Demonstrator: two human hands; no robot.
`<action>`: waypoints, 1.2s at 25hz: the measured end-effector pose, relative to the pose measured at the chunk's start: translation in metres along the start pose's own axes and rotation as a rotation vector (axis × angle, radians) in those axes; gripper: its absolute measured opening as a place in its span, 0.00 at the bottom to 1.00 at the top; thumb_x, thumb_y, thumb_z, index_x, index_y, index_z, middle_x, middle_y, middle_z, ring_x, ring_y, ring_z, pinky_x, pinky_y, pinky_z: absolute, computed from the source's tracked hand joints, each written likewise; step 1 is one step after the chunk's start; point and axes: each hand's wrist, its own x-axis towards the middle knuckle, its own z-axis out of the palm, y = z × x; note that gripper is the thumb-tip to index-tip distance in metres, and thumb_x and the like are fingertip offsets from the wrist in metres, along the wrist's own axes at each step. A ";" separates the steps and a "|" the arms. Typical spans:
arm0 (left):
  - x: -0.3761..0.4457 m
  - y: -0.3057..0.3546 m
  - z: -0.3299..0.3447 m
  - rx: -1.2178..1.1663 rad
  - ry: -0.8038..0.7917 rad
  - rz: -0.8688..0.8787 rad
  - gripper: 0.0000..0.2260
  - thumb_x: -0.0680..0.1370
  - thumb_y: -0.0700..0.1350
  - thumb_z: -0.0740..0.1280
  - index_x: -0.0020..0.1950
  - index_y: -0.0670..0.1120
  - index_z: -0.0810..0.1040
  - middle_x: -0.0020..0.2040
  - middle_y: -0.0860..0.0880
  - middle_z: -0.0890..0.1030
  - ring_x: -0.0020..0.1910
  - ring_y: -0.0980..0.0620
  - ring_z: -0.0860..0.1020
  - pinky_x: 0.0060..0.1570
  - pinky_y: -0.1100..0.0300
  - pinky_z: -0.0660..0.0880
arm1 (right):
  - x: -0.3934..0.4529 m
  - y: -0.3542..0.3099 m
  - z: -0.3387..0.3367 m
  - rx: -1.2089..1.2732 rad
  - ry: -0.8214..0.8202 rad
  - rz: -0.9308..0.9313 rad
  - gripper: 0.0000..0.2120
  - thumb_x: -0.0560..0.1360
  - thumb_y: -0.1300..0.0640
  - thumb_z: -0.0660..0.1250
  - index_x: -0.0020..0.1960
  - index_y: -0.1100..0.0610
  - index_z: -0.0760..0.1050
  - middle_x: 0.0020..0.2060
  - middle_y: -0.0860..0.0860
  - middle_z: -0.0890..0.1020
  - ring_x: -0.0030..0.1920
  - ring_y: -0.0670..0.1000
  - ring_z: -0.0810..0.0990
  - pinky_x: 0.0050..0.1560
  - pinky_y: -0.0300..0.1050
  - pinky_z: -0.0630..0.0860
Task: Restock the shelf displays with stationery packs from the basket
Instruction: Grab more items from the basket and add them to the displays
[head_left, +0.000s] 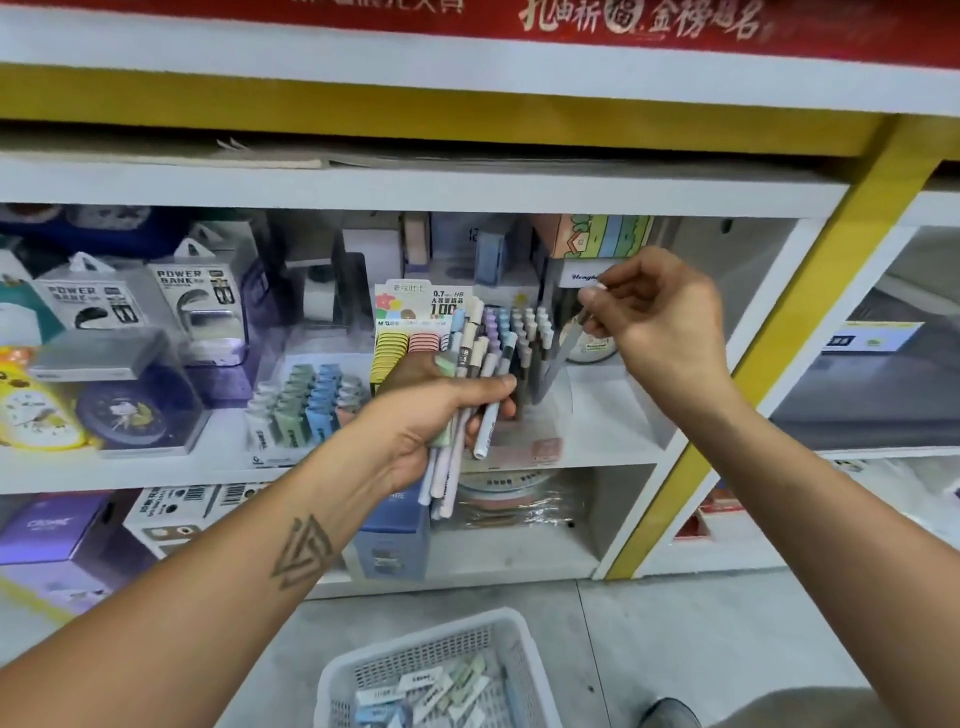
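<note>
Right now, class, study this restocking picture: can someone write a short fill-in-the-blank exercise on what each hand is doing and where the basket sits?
1. The left hand grips a bundle of ____.
2. The right hand pinches a ____ pen above the pen display.
3. The white basket stands on the ____.
4. The boxes on the shelf's left read "POWER ____".

Missing words: pens; single; floor; BANK

A bundle of pens (470, 395) is gripped by the left hand (431, 415); one grey pen (563, 348) is pinched by the right hand (660, 317) above the pen display (524, 338). A white basket (524, 654) is seen below.
</note>
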 end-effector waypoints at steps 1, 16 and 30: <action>0.001 0.001 0.000 -0.016 0.007 0.014 0.11 0.69 0.35 0.77 0.50 0.34 0.83 0.42 0.35 0.84 0.36 0.46 0.84 0.37 0.57 0.77 | 0.000 0.002 0.001 -0.023 0.000 -0.016 0.06 0.75 0.59 0.74 0.44 0.53 0.77 0.34 0.53 0.83 0.36 0.54 0.84 0.41 0.58 0.83; 0.005 0.008 -0.003 -0.004 -0.036 0.033 0.12 0.71 0.36 0.75 0.52 0.32 0.82 0.40 0.36 0.85 0.28 0.49 0.81 0.23 0.65 0.73 | -0.015 0.023 0.017 -0.336 -0.193 -0.123 0.06 0.77 0.59 0.72 0.44 0.58 0.77 0.36 0.54 0.83 0.42 0.56 0.82 0.44 0.57 0.79; 0.003 0.007 -0.008 0.015 -0.115 0.018 0.12 0.69 0.38 0.76 0.50 0.36 0.84 0.43 0.34 0.84 0.30 0.48 0.80 0.25 0.63 0.74 | -0.007 0.014 0.023 -0.035 -0.272 0.277 0.09 0.80 0.57 0.68 0.57 0.59 0.82 0.41 0.56 0.86 0.34 0.52 0.80 0.34 0.37 0.73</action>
